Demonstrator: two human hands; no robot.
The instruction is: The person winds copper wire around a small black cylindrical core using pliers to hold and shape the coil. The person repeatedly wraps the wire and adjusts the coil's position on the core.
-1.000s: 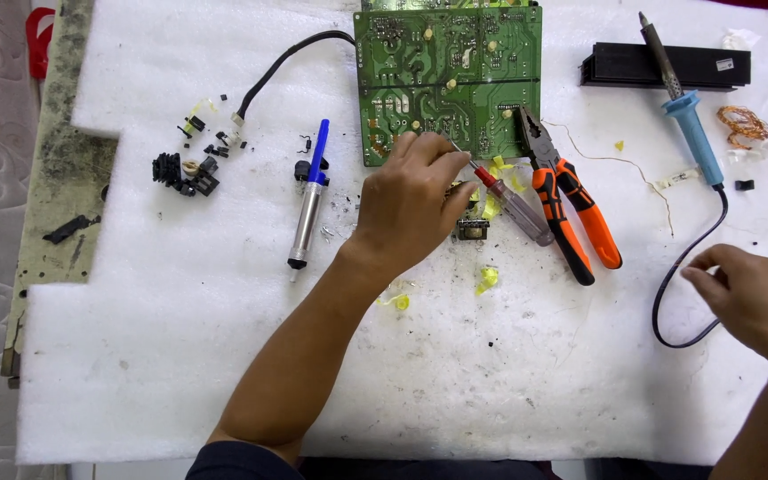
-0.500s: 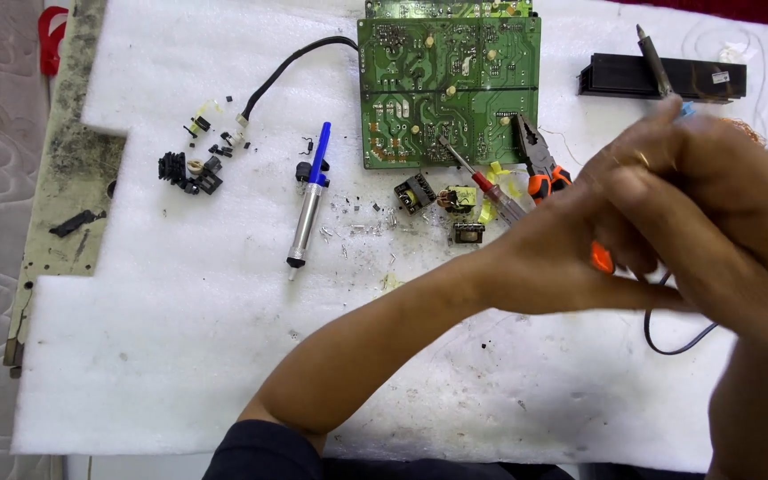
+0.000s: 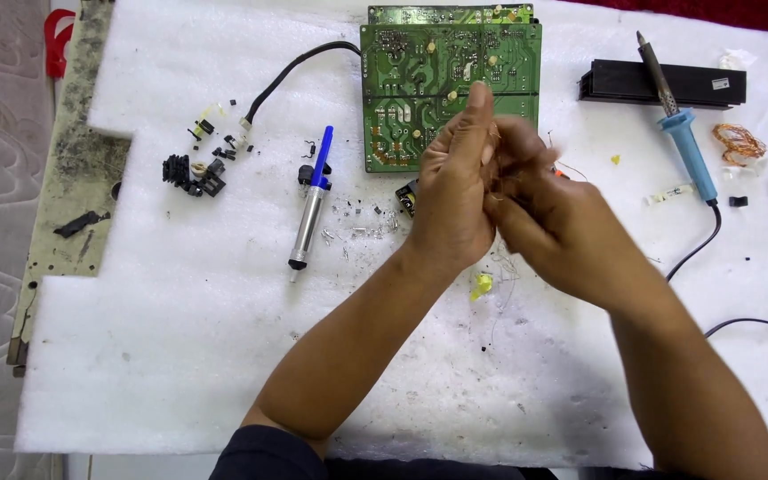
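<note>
Two hands meet mid-frame: the left hand (image 3: 452, 200), fingers extended, and the right hand (image 3: 551, 222) pinch thin coppery wire (image 3: 496, 182) between them, just below the green circuit board (image 3: 420, 80).

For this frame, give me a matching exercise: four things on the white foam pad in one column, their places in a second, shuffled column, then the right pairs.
Things:
1. green circuit board
2. soldering iron with blue handle
3. solder sucker with blue plunger
4. yellow scrap

Places:
A. left of the left hand
B. far right, tip on the black bar
C. below both hands
D. top middle, black cable on its left

Pairs: 1-D, 2-B, 3-A, 4-C
</note>
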